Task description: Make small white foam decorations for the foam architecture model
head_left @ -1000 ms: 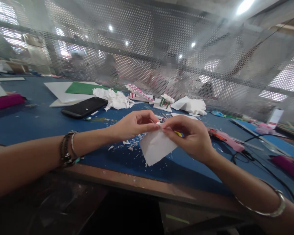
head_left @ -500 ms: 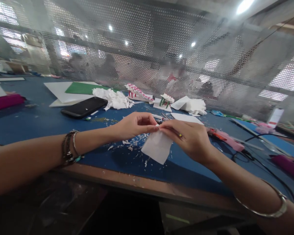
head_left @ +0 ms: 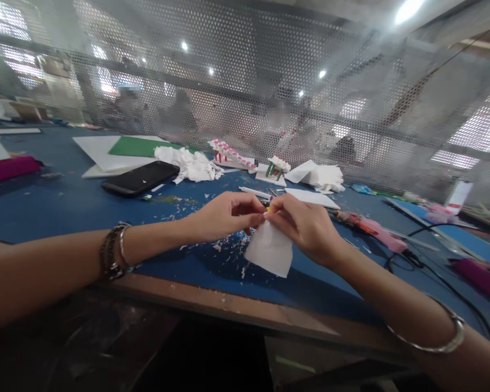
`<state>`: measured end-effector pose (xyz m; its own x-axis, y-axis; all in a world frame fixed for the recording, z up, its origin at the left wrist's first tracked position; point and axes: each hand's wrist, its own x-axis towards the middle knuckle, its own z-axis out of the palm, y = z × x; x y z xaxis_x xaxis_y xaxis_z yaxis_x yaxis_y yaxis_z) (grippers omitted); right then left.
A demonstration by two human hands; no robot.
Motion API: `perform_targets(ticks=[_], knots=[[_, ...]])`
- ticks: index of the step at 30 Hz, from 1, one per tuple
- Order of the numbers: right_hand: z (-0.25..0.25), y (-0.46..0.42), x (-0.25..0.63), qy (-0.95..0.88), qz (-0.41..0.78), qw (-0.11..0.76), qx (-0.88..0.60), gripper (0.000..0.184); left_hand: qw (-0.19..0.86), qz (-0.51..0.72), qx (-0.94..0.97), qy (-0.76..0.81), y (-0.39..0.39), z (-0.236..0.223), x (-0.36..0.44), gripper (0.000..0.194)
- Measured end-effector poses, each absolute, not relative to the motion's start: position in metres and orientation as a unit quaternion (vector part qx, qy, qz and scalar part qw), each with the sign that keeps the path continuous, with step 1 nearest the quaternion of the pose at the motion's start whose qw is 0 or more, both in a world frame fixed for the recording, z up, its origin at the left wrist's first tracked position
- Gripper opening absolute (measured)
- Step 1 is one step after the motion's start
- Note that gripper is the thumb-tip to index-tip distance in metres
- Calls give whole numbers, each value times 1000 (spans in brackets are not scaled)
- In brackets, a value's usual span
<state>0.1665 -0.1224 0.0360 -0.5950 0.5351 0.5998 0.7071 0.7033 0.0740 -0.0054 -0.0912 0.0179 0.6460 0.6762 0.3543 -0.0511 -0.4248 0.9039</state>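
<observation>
A small white sheet of paper or thin cloth [head_left: 270, 251] hangs from my fingertips over the blue table. My left hand [head_left: 224, 216] pinches its top edge between thumb and fingers. Close against it, my right hand [head_left: 308, 223] also grips the top edge with thumb and forefinger. A tiny yellow bit [head_left: 269, 209] shows between the two sets of fingertips; what it belongs to I cannot make out. Beneath the hands, white scraps [head_left: 217, 247] are strewn on the tabletop. Just behind the fingers lies a white pen-like stick [head_left: 255, 192].
A black phone [head_left: 141, 178] lies at left, beside crumpled white pieces [head_left: 191, 165] and a green sheet [head_left: 136, 146]. Small pink-and-white models [head_left: 232, 155] stand behind. To the right are a pink glue gun [head_left: 381, 235] and its cable. A perforated screen [head_left: 237, 71] rises at the back.
The white sheet and my right hand have shifted; the sheet hangs slightly further right. My right fingers are more bent, and the yellow bit now sits at the fingertips.
</observation>
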Motion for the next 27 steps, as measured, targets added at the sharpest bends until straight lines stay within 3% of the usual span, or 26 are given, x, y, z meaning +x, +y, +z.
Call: perform_targets(ticks=[14, 27], knots=[[32, -124, 163, -856, -174, 309, -377, 17, 333, 427, 804, 245, -96, 15, -5, 15], [42, -128, 162, -842, 33, 389, -372, 8, 432, 448, 753, 212, -91, 20, -7, 5]])
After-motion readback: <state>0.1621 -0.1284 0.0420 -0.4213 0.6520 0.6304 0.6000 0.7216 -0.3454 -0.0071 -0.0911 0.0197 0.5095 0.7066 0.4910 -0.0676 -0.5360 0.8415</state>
